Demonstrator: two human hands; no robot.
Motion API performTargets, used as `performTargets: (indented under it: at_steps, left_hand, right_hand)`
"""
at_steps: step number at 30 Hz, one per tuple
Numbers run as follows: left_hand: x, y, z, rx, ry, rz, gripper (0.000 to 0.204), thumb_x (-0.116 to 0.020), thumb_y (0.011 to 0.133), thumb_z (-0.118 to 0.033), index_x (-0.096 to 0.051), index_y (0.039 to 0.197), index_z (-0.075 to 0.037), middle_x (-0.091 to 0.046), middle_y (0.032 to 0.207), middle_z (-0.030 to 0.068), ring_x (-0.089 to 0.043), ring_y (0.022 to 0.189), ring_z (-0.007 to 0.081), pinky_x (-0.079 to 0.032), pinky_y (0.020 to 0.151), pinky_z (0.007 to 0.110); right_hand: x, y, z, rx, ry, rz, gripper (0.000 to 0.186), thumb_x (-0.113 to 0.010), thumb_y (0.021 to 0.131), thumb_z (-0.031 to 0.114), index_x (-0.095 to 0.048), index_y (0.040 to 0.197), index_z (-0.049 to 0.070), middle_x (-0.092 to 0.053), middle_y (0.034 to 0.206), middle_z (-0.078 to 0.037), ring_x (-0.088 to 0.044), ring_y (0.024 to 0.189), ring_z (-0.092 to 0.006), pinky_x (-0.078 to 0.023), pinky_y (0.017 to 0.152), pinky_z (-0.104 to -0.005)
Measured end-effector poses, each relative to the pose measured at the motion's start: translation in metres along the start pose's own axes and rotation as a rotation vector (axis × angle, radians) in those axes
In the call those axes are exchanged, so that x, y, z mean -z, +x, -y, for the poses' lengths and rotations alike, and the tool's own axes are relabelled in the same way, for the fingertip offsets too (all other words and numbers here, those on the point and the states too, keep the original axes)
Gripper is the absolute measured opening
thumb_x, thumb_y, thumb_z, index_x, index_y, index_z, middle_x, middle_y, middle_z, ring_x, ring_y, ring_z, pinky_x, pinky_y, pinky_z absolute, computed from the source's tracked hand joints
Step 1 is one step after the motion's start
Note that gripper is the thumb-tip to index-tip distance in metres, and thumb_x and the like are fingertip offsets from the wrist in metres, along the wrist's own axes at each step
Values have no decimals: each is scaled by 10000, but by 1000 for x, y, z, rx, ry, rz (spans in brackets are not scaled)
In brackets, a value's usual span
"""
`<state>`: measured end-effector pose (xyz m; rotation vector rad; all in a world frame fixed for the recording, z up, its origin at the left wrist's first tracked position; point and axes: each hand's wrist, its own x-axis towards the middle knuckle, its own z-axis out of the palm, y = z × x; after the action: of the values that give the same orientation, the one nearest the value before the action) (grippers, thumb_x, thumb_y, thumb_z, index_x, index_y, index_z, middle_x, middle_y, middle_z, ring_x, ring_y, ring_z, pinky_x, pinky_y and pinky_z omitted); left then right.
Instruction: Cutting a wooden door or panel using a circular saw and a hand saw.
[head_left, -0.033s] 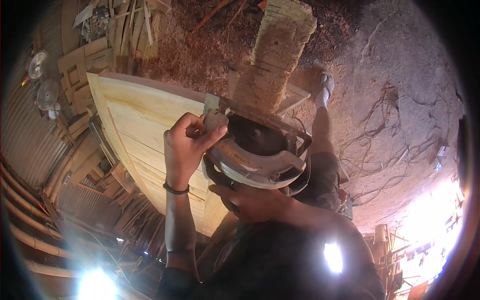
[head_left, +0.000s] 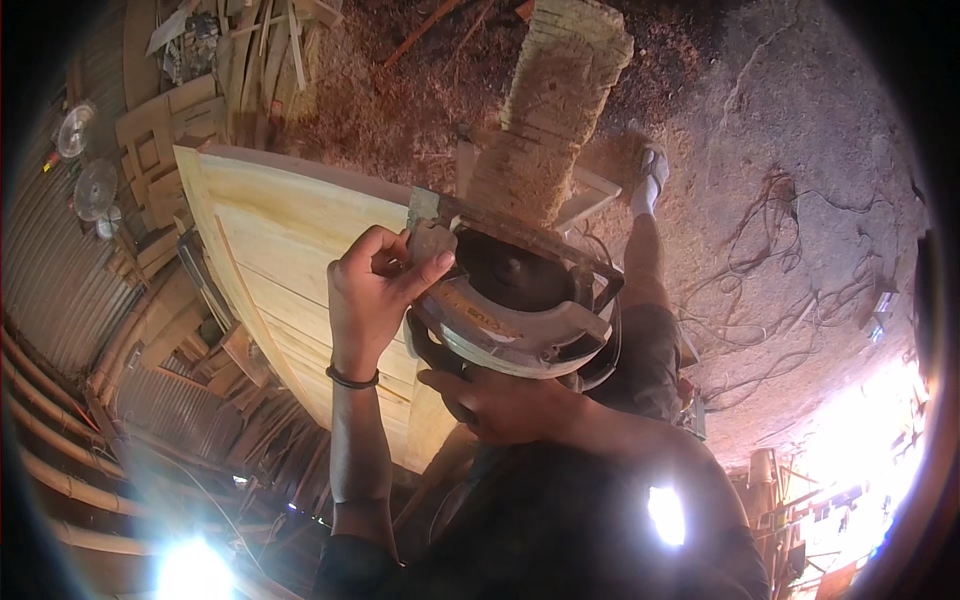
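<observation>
In the head view, the circular saw is sitting just right of the left hand, whose fingers are pinching a flat piece at its left end. The right hand is gripping it from the near side. Its long edge is slanting rightward toward the body; the wooden panel is extending left.

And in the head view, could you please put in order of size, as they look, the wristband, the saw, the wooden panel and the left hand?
1. Wooden panel, though partly covered
2. Saw
3. Left hand
4. Wristband

This is only apparent size; nearness to the camera affects it.
</observation>
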<state>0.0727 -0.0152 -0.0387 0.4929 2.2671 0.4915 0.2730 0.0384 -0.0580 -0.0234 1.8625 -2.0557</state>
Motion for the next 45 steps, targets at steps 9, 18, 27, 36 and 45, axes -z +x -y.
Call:
performTargets:
  at_steps: [9, 18, 27, 36, 45]
  left_hand:
    - [5, 3, 6, 12, 21, 6, 398, -853, 810, -220, -532, 804, 14, -633, 694, 38, -499, 662, 22, -398, 592, 167]
    - [8, 6, 7, 12, -2, 5, 395, -854, 811, -214, -531, 808, 13, -654, 717, 52, -517, 685, 23, -412, 601, 168]
    - [10, 8, 1, 41, 2, 11, 397, -854, 812, -216, -526, 806, 8, -619, 687, 9, -475, 654, 13, -374, 570, 161]
    - [14, 9, 10, 42, 9, 5, 389, -850, 818, -211, -539, 827, 23, -627, 703, 20, -491, 673, 17, -397, 584, 163]
    - [17, 11, 8, 41, -13, -6, 384, -850, 817, -203, -545, 845, 30, -651, 749, 42, -522, 711, 28, -423, 620, 167]
  right_hand:
    - [7, 5, 5, 14, -59, 24, 632, -566, 808, 47, -468, 1432, 84, -650, 801, -163, -680, 772, -302, -523, 698, -423]
    - [-8, 8, -3, 88, -26, -151, 532, -646, 845, 164, -561, 1370, 145, -608, 831, -148, -644, 776, -315, -504, 686, -432]
    - [-6, 12, -2, 151, -120, -248, 524, -643, 838, 165, -572, 1357, 147, -577, 778, -114, -626, 700, -266, -487, 602, -384]
    - [-8, 16, -1, 153, -99, -253, 533, -641, 834, 156, -568, 1362, 152, -569, 755, -102, -621, 688, -275, -488, 648, -396]
    - [-9, 20, -1, 161, -142, -267, 511, -637, 830, 157, -590, 1339, 153, -556, 724, -84, -610, 645, -248, -473, 584, -386]
